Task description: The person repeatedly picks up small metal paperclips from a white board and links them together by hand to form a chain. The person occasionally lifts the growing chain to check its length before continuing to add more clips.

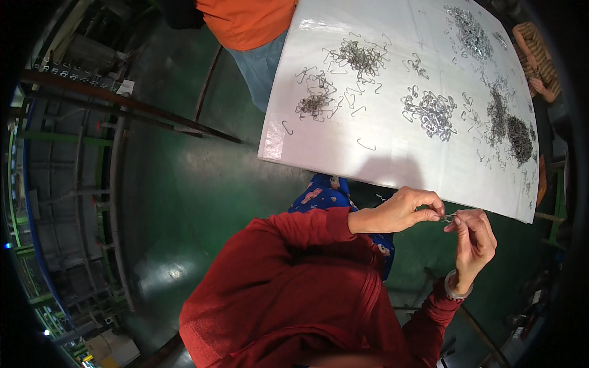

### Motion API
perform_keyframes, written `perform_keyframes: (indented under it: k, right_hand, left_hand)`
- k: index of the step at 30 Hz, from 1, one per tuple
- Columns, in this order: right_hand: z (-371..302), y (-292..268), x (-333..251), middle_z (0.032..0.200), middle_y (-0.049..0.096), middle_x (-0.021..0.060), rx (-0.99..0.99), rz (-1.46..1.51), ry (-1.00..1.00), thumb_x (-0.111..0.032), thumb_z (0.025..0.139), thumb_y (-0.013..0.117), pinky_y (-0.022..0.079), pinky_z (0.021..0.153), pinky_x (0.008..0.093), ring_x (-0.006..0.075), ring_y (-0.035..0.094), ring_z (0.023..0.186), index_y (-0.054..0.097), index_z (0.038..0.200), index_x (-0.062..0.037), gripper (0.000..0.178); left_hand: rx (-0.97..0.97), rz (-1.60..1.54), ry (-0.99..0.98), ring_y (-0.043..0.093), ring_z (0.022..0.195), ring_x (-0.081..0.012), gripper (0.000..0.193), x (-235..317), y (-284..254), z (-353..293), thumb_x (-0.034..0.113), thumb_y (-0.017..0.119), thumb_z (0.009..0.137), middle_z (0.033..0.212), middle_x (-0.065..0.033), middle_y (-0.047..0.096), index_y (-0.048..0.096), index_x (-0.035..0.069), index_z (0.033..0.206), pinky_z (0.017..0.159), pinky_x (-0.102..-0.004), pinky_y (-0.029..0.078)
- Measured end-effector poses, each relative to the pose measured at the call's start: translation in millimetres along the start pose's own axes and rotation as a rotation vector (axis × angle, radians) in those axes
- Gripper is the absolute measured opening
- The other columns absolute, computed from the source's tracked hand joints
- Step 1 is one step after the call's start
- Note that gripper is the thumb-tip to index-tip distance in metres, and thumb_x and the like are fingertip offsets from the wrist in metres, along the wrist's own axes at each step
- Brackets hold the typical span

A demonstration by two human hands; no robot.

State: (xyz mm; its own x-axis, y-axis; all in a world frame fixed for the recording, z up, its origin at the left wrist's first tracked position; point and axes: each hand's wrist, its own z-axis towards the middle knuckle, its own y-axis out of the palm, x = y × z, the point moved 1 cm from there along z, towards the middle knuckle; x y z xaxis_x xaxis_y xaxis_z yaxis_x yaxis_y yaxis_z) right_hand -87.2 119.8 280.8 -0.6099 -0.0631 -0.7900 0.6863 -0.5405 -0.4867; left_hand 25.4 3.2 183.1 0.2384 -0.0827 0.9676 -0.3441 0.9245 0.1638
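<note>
My left hand [408, 210] and my right hand [473, 241] meet just below the near edge of the white table [392, 156]. Between their pinched fingertips is a small bent metal wire hook [449, 217]; both hands grip it. I wear red sleeves and a pale bangle [454, 287] on my right wrist. Piles of the same wire hooks lie on the table: one at the upper middle [361, 58], one lower left [314, 103], one in the centre [432, 113], darker heaps at the right [512, 132].
A person in an orange top and jeans [254, 37] stands at the table's far left side. Another person's arm in a striped sleeve [537, 58] reaches in at the upper right. Green floor [184, 196] lies to the left, with metal racks and bars [67, 153].
</note>
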Motion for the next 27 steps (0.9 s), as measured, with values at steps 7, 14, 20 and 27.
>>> perform_keyframes:
  k: [7, 14, 20, 27]
  right_hand:
    - [-2, 7, -3, 0.085, 0.063, 0.0153, 0.030, 0.134, 0.075, 0.012, 0.083, 0.064, 0.054, 0.058, 0.0256, 0.0176, 0.063, 0.066, 0.066, 0.091, 0.0105, 0.008]
    - [-6, 13, -8, 0.086, 0.064, 0.0132, -0.024, 0.061, 0.174, 0.014, 0.085, 0.057, 0.054, 0.063, 0.0246, 0.0182, 0.067, 0.070, 0.068, 0.101, 0.0082, 0.020]
    - [-18, 15, 7, 0.090, 0.067, 0.0099, 0.120, 0.204, 0.333, 0.011, 0.085, 0.061, 0.053, 0.064, 0.0226, 0.0132, 0.066, 0.073, 0.065, 0.113, 0.0052, 0.029]
    - [-26, 15, 30, 0.090, 0.068, 0.0109, 0.180, 0.324, 0.316, 0.008, 0.086, 0.064, 0.057, 0.068, 0.0259, 0.0147, 0.066, 0.075, 0.066, 0.103, 0.0069, 0.016]
  left_hand:
    - [0.286, 0.401, 0.064, 0.064, 0.097, -0.0256, 0.031, -11, -78, -4, 0.021, 0.066, 0.089, 0.105, -0.0123, 0.066, 0.064, 0.004, 0.114, 0.087, -0.0361, 0.049]
    - [0.477, 1.522, -0.184, 0.063, 0.076, -0.0352, 0.028, -64, -243, 13, 0.031, 0.065, 0.086, 0.079, -0.0169, 0.065, 0.068, 0.005, 0.078, 0.065, -0.0451, 0.050]
    - [0.415, 1.590, -0.073, 0.064, 0.080, -0.0350, 0.014, -76, -241, 17, 0.016, 0.061, 0.087, 0.083, -0.0156, 0.065, 0.067, 0.004, 0.085, 0.069, -0.0445, 0.052]
    - [0.381, 1.061, -0.011, 0.065, 0.063, -0.0198, 0.016, -41, -169, 31, 0.010, 0.059, 0.093, 0.082, -0.0135, 0.069, 0.067, -0.002, 0.099, 0.060, -0.0308, 0.051]
